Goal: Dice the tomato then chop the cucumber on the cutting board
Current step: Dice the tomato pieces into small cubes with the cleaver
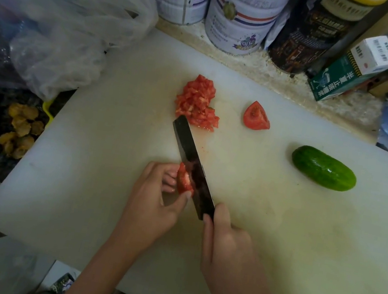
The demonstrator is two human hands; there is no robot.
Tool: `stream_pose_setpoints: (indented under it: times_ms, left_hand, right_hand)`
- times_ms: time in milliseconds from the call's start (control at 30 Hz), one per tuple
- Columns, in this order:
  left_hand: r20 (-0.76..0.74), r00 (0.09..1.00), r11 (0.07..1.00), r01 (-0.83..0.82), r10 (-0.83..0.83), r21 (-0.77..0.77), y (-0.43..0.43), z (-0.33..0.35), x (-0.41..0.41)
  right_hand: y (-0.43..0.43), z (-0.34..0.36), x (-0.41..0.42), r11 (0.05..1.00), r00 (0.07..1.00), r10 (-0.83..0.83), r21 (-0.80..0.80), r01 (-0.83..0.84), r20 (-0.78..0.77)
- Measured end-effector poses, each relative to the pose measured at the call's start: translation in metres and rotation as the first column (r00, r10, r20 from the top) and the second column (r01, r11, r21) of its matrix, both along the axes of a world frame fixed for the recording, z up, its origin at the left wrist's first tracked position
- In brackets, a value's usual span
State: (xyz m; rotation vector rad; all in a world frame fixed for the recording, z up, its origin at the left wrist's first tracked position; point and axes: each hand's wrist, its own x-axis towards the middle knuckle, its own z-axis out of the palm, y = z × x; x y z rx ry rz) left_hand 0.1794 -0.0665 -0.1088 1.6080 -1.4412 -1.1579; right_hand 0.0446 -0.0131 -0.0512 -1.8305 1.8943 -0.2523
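On the cutting board (275, 236), the diced tomato pile (197, 101) lies at 12 o'clock, a tomato wedge (256, 117) at 1, the cucumber (324, 168) at 3, the knife (190, 154) mid-board, a tomato piece (183, 180) at its 9. Tins (239, 14) stand behind the board.

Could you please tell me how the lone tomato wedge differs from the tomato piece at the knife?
The wedge lies free and untouched near the far side of the board; the piece is pinched by the left hand against the knife, which the right hand grips. The wedge looks larger and intact; the piece looks smaller and ragged. Both are red tomato on the board.
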Motion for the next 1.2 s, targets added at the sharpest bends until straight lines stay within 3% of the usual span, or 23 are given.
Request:
stream_pose_setpoints:
  times_ms: [333,467,800,933,1033,1200]
  left_hand:
    - [0.046,0.997,0.998,0.062,-0.063,0.024,-0.006,0.001,0.005]
    - [0.059,0.996,0.997,0.071,-0.073,0.032,-0.011,0.001,0.007]
    - [0.057,0.994,0.996,0.090,-0.091,0.020,-0.007,0.001,0.006]
    - [0.031,0.994,0.994,0.105,-0.104,-0.017,-0.002,0.001,0.009]
    - [0.022,0.995,0.994,0.102,-0.101,-0.044,0.003,0.000,0.010]
    - [-0.009,0.996,0.993,0.085,-0.086,-0.083,0.013,-0.004,0.015]
  right_hand:
    - [0.006,-0.015,0.009,0.995,0.973,-0.018,0.090,0.040,-0.229]
    - [-0.026,-0.015,0.018,1.000,0.973,-0.019,-0.024,0.014,-0.230]
    - [0.030,-0.011,-0.001,0.999,0.995,-0.039,0.027,0.041,-0.095]
    - [0.010,-0.008,-0.002,0.998,0.995,-0.016,0.054,0.022,-0.103]
    - [-0.018,-0.008,-0.005,0.999,0.997,0.032,-0.017,-0.031,0.065]
    - [-0.016,0.020,-0.011,0.991,0.981,0.020,-0.130,0.005,0.195]
